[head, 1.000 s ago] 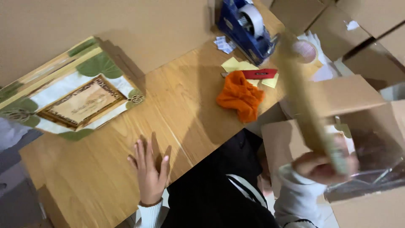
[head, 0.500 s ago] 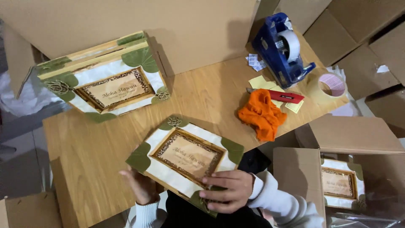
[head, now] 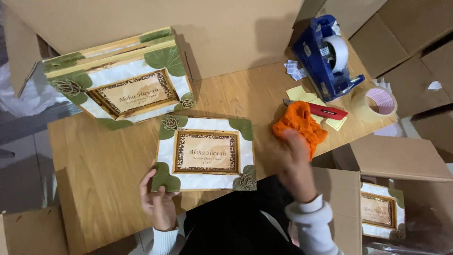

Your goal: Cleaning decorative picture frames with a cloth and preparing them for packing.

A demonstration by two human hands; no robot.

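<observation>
A white photo frame [head: 206,152] with green leaf corners lies flat on the wooden table [head: 99,160] in front of me. My left hand [head: 159,200] grips its near left corner. My right hand [head: 296,160] is blurred, raised beside the frame's right edge, with its fingers touching an orange cloth [head: 299,125]; whether it grips the cloth is unclear. A stack of matching frames [head: 125,80] leans at the back left.
A blue tape dispenser [head: 328,56], a red box cutter [head: 325,111], yellow notes [head: 302,93] and a tape roll [head: 377,101] lie at the right. An open cardboard box [head: 377,208] at my right holds another frame. A big cardboard sheet [head: 188,28] stands behind the table.
The frame went from both hands to lying flat on the table. My right hand left it and moved right to the orange cloth. My left hand stays on the near left corner.
</observation>
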